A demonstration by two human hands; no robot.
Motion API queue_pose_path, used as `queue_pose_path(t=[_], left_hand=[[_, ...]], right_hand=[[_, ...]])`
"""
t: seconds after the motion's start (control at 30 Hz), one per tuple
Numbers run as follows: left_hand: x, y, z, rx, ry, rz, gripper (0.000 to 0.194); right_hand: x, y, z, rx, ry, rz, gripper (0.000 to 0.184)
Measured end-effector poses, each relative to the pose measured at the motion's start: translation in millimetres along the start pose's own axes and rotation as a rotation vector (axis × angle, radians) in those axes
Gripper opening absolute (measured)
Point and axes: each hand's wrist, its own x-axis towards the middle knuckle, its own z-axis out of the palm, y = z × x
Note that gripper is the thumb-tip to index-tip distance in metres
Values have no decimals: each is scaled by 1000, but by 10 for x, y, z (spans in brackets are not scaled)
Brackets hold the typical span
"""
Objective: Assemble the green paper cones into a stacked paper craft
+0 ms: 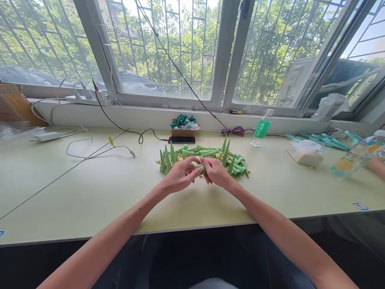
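Both of my hands meet over the table in the middle of the view. A small green cone-shaped piece, its round open end towards me, is between them. The thumb and fingers of my left hand curl around its rim. My right hand is closed on its other side, hiding much of it. Behind my hands lies a pile of green hollow cones with small yellow bits among them. Several pointed green cones stand upright at the left and right of the pile.
Beyond the pile are a phone and a small cardboard box with green wrapping. A water bottle stands at back right. A white packet, clear-and-blue packaging and another person's hand are farther right. Cables lie left.
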Motion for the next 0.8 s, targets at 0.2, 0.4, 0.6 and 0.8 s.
queue_pose_path(t=[0.2, 0.4, 0.6, 0.8], left_hand=[[1, 16, 31, -14, -24, 8, 41], [43, -32, 55, -234, 10, -51, 42], [69, -56, 52, -364, 21, -69, 40], [61, -47, 33, -384, 25, -96, 38]], right_hand=[[14, 23, 1, 4, 13, 9, 54], [8, 23, 29, 48, 59, -19, 57], [7, 40, 52, 32, 66, -22, 58], [6, 32, 52, 25, 64, -27, 56]])
